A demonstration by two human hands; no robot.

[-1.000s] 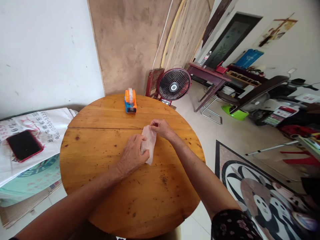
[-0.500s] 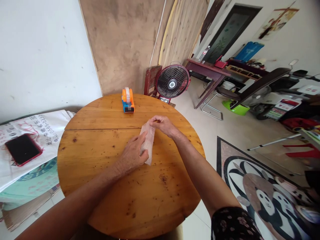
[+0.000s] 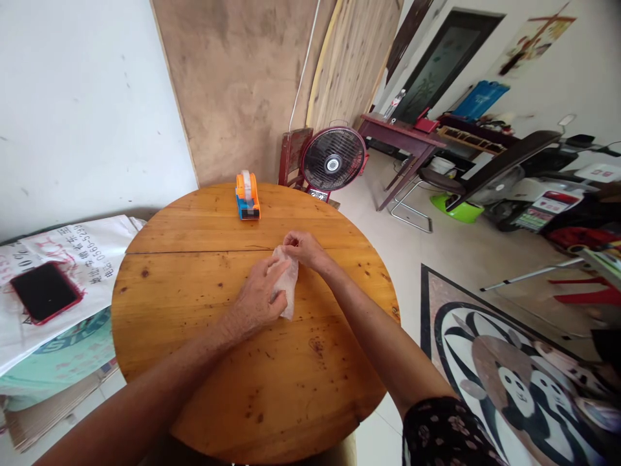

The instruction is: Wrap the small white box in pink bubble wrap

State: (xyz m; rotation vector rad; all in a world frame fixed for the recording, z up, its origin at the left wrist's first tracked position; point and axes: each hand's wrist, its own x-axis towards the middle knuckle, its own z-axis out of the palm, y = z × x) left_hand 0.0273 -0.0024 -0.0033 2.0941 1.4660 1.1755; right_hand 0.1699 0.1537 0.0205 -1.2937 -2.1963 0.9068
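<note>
A small piece of thin white tissue (image 3: 287,285) lies near the middle of the round wooden table (image 3: 204,362), a little toward the far edge. It looks soft and slightly translucent, longer than wide, with a crumpled surface and a ragged lower end that shows below the fingers. The left hand (image 3: 257,294) lies flat over its left side and presses it onto the wood, fingers closed down on the sheet. The right hand (image 3: 301,248) has its grip pinched shut on the tissue's far upper corner, thumb and fingertips together, and that corner is lifted and folded a little off the table.

An orange and blue tape dispenser (image 3: 247,194) stands at the far edge of the table, well apart from the hands. Beyond that edge a dark floor fan (image 3: 332,162) stands on the floor. To the left of the table a black phone in a red case (image 3: 44,291) lies on a printed white sack (image 3: 92,249).
</note>
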